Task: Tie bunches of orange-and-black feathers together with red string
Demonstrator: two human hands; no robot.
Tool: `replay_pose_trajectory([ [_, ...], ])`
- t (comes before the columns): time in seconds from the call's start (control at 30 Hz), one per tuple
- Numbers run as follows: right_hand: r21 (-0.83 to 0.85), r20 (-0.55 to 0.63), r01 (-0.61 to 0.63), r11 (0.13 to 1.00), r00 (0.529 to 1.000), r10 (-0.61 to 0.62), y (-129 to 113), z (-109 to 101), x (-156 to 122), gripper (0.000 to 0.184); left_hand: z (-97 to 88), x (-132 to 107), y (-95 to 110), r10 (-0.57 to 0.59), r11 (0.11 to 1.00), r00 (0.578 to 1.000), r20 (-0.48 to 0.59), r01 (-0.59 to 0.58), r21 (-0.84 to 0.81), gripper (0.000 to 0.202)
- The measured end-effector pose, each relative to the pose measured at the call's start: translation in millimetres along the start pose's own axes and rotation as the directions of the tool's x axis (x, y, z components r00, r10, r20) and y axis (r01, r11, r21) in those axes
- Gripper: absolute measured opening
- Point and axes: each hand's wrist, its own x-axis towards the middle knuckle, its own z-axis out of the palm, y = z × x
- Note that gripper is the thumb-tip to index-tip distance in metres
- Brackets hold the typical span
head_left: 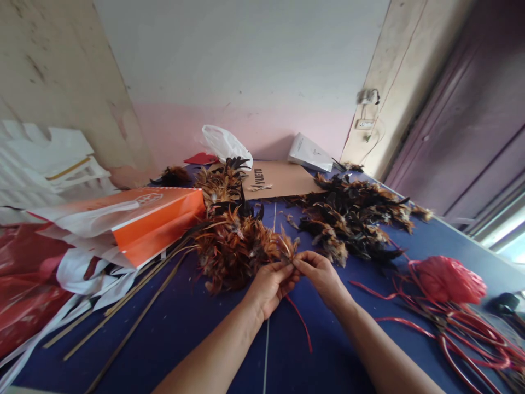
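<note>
Brown and black feathers (288,244) stick up in a small bunch from between my fingers. My left hand (270,284) is closed around the base of this bunch. Fingertips of my right hand (316,272) pinch at the same spot, touching the left thumb; exactly what they grip is hidden. Below my hands a thin red plastic string (302,322) hangs down onto the blue table (221,339). Just left of the bunch lies a thick heap of reddish-brown feathers (233,246), close against my left hand.
Dark feathers (356,213) are piled at the right. Further right lie a pink plastic twine ball (449,279) and red-handled scissors (445,334). An orange paper bag (159,224) and thin sticks (139,312) occupy the left. Behind are cardboard (287,178), a white plastic bag (225,143) and a white box (310,153).
</note>
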Motion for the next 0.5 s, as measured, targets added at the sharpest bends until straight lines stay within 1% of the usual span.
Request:
replay_pose_trajectory([
  [0.13, -0.022, -0.009, 0.011, 1.000, 1.000, -0.012, -2.2, -3.7, 0.1, 0.019, 0.2, -0.5, -1.0, 0.070, 0.993, 0.997, 0.014, -0.071, 0.090, 0.004],
  [0.3, -0.043, 0.032, 0.013, 0.999, 0.999, -0.011, -7.1, -6.0, -1.0, 0.018, 1.5, -2.0, -2.0, 0.151, 0.969, 0.988, 0.030, -0.154, 0.195, 0.011],
  [0.4, -0.002, 0.027, 0.013, 1.000, 1.000, -0.013, -6.3, -5.5, -1.5, 0.018, 2.0, -2.9, -1.2, 0.142, 0.967, 0.989, 0.047, -0.149, 0.206, 0.013],
  [0.5, 0.072, 0.046, 0.000, 0.997, 0.999, -0.003, -4.9, -5.6, -1.8, 0.019, 2.0, -3.3, 0.6, 0.080, 0.984, 0.993, 0.081, -0.092, 0.153, 0.012],
])
